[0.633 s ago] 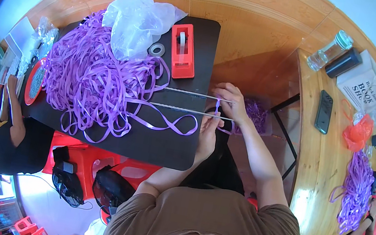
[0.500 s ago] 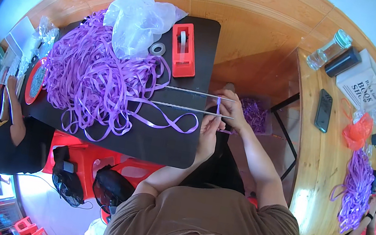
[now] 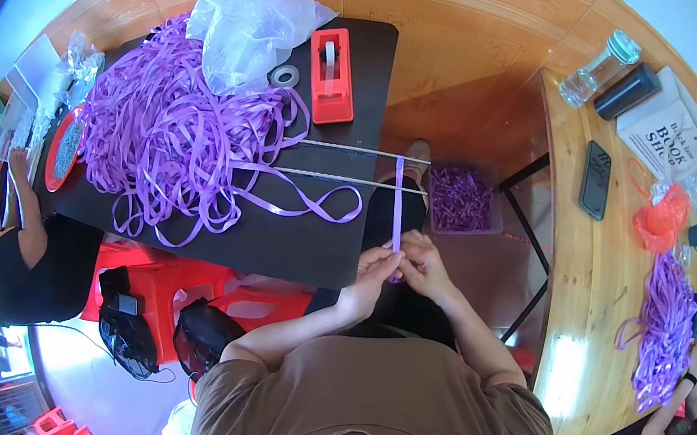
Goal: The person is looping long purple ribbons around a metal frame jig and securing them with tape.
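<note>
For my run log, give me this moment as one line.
left hand: pinches flat purple ribbon strip | right hand: pinches same strip | strip: runs up from hands, off black table edge | nearby: tangled purple ribbon pile

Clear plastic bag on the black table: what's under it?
The clear plastic bag lies on the heap of purple ribbon, at the black table's far edge. A grey tape roll sits beside it. Anything beneath its middle is covered.

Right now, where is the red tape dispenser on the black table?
In the head view, the red tape dispenser lies at the far right end of the black table, just right of the small grey tape roll and the clear plastic bag.
</note>
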A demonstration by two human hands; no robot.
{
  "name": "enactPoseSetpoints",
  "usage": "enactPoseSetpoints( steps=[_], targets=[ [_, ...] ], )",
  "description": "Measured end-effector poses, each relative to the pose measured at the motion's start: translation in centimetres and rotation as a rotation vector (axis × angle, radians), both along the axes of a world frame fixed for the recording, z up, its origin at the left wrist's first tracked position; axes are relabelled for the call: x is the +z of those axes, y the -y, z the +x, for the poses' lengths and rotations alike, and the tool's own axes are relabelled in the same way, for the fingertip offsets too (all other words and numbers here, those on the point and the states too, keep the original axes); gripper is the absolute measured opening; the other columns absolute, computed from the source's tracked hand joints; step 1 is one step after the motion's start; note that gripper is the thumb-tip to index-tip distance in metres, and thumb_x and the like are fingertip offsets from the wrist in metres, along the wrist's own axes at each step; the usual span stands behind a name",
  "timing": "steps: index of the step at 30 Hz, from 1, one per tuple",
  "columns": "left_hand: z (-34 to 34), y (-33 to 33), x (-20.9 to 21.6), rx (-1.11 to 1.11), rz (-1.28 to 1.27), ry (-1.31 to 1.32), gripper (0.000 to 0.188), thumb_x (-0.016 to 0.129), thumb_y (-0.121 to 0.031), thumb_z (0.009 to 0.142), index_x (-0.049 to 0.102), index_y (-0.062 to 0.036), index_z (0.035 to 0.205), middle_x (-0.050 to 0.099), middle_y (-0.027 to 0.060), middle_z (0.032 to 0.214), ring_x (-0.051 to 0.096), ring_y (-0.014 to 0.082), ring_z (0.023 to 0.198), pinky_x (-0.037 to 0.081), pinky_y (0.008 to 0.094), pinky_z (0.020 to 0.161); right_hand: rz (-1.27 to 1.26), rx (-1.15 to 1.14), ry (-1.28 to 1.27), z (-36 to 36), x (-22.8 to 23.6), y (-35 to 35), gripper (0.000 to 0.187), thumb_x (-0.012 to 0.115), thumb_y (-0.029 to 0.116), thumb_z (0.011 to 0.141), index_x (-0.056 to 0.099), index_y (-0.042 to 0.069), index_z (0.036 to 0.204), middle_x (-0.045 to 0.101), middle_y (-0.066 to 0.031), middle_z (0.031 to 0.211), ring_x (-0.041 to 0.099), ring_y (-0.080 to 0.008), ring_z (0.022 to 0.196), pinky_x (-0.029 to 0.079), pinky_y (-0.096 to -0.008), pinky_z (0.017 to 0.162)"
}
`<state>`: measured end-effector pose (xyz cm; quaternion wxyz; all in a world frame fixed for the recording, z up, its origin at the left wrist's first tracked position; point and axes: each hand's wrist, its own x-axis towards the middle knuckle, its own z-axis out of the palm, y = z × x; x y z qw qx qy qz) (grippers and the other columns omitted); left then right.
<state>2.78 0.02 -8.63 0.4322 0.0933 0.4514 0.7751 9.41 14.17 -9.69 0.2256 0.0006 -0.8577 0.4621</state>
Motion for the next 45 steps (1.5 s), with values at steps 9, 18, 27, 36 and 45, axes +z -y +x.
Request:
enactPoseSetpoints(
  steps=[9,18,27,36,45],
  targets=[
    [0.0,2.7,0.4,-0.018,-0.203,-0.234,0.015,0.063,-0.010,0.088,0.068,0.0003,0.097,0.058,0.0003,0.082,0.053,0.0064,0.074,0.041,0.0199,0.066,-0.774,0.087,0.364,3.9,-0.1,5.0,0.016,0.052,0.005,0.090,0.066,-0.001,0.086,0.062,-0.0031,0.074,0.055,-0.0086,0.074,0.044,-0.0244,0.070],
    [-1.4,3.2,0.2,-0.100,-0.284,-0.163,0.022,0.067,-0.018,0.086,0.064,-0.0004,0.100,0.065,0.0046,0.082,0.055,0.0064,0.069,0.040,0.0205,0.058,-0.763,0.192,0.481,5.4,-1.1,7.7,0.016,0.052,0.001,0.085,0.066,-0.005,0.081,0.067,-0.0100,0.079,0.062,-0.0157,0.077,0.048,-0.0279,0.076],
    [-2.3,3.5,-0.2,-0.191,-0.304,-0.238,0.021,0.066,-0.021,0.087,0.063,-0.0025,0.098,0.066,0.0043,0.079,0.055,0.0065,0.064,0.038,0.0191,0.053,-0.553,0.243,0.561,5.9,-1.7,8.0,0.019,0.057,0.012,0.080,0.070,-0.001,0.087,0.070,-0.0123,0.079,0.065,-0.0162,0.074,0.050,-0.0279,0.070],
    [-2.7,4.2,-0.6,-0.318,-0.272,-0.263,0.021,0.069,-0.017,0.084,0.063,-0.0029,0.098,0.065,0.0032,0.083,0.057,0.0067,0.068,0.041,0.0190,0.055,-0.649,0.231,0.632,6.0,-1.6,7.6,0.021,0.060,0.013,0.080,0.071,-0.001,0.090,0.070,-0.0125,0.079,0.064,-0.0152,0.073,0.049,-0.0276,0.071],
    [-1.4,6.7,-0.9,-0.437,-0.329,-0.212,0.021,0.070,-0.013,0.082,0.065,-0.0012,0.098,0.067,0.0047,0.083,0.061,0.0077,0.071,0.046,0.0190,0.058,-0.777,0.157,0.585,6.2,-2.6,8.4,0.016,0.062,0.008,0.079,0.071,-0.002,0.087,0.070,-0.0106,0.076,0.062,-0.0109,0.072,0.049,-0.0265,0.071]
  ],
)
